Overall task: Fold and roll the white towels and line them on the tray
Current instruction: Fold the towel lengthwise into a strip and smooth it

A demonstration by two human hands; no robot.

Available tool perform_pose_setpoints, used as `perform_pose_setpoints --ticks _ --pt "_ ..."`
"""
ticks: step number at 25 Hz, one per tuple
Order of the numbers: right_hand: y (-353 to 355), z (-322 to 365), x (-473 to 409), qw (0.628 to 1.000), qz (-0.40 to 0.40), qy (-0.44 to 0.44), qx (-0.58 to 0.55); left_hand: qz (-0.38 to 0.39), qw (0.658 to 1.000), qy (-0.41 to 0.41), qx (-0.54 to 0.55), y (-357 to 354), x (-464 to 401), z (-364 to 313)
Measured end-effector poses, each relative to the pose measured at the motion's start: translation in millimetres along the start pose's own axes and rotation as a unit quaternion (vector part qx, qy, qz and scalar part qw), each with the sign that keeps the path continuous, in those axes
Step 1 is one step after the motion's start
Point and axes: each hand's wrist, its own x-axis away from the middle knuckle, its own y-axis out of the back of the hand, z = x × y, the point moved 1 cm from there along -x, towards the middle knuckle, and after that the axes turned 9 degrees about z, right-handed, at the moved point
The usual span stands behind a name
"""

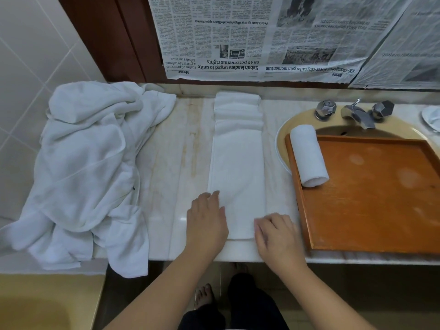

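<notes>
Marble counter (181, 163), newspaper-covered wall (238, 32), sink (297, 122)

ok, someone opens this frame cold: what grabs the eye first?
Probably the orange wooden tray set across the sink on the right, with one rolled white towel at its left edge. Next, the long folded towel laid out on the marble counter, with the left hand and right hand flat at its near end. A heap of unfolded white towels fills the left side.
</notes>
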Motion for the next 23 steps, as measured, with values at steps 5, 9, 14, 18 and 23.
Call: perform_pose_setpoints --ticks 5,9,14,18,23 --pt "12 33 -66 0.982 0.070 -0.052 -0.168 0.147 0.988 -0.027 -0.041 -28 -31 -28" --pt "1 40 -126 0.973 0.211 0.003 -0.089 0.140 0.988 -0.011 -0.062 -42 -27 -23" --pt "-33 18 -199 0.967 0.243 -0.013 0.071 0.109 0.994 -0.010 -0.025 -42 -27 -22" --pt "-34 9 -284 0.964 0.236 -0.047 0.113 0.126 0.991 0.000 -0.035 -42 -26 -20" --pt "-35 6 -350 0.964 0.227 -0.060 0.127 0.136 0.990 0.008 -0.035 -43 -31 -20"
